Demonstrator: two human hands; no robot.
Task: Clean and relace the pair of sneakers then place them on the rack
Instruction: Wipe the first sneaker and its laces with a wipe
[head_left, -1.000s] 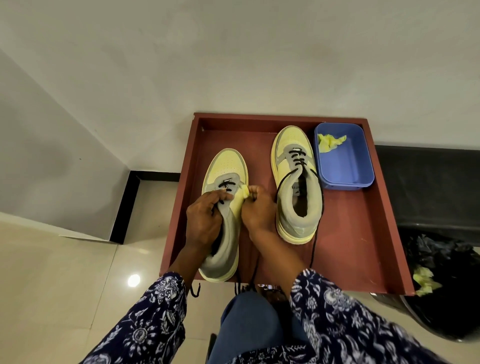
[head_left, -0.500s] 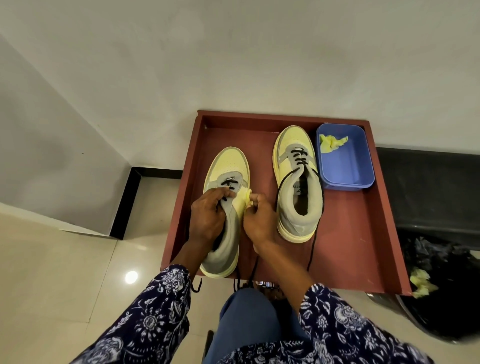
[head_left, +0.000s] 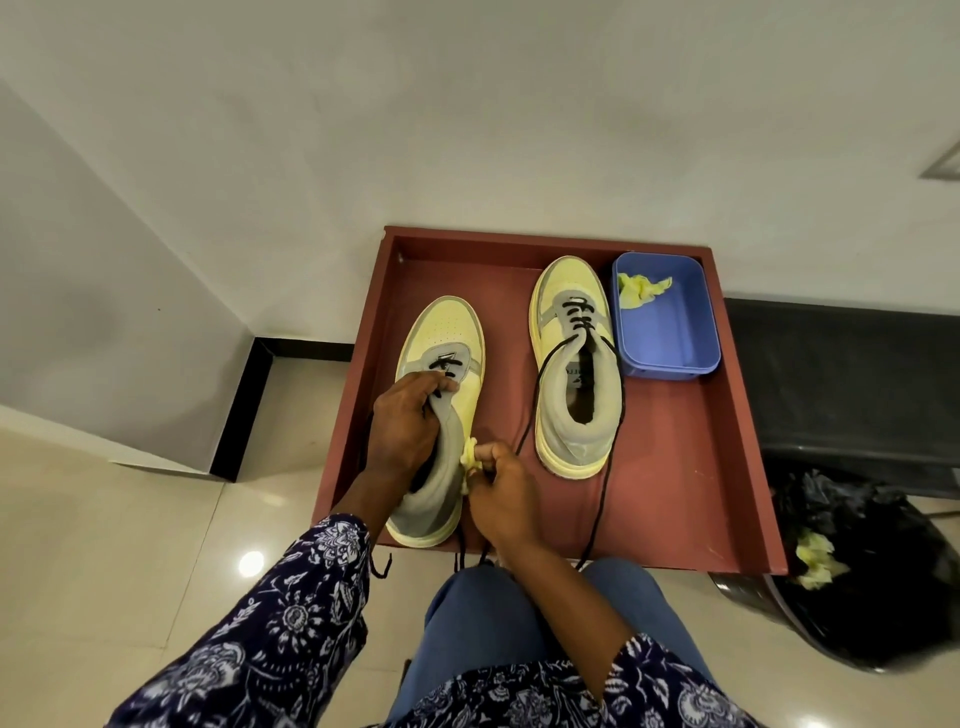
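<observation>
A shallow reddish-brown wooden tray (head_left: 675, 499) sits on the glossy cream tiled floor (head_left: 104, 545), pushed up against the white wall. On its left side lies the near pale-yellow and grey sneaker (head_left: 447, 332), its long axis running front to back with the toe aimed at the wall and tipped a little to the right, the heel at the tray's front edge. The left hand (head_left: 402, 431) is curled over this shoe's grey collar, fingers wrapped into the opening by the black laces (head_left: 441, 366). Just to its right, the right hand (head_left: 501, 493) pinches a small crumpled yellow cloth (head_left: 469, 457) between thumb and bent fingers, the cloth touching the shoe's outer side near the heel. Further right stands the second pale-yellow and grey sneaker (head_left: 574, 364), upright, toe likewise toward the wall, its loose black lace (head_left: 610, 467) trailing down over the tray's front edge. Just beside that shoe's toe, in the back right corner, is a blue rectangular plastic tub (head_left: 675, 338) with a scrap of yellow rag (head_left: 641, 288) inside. Off the tray's right edge stands a black bin-bag-lined bin (head_left: 872, 571).
</observation>
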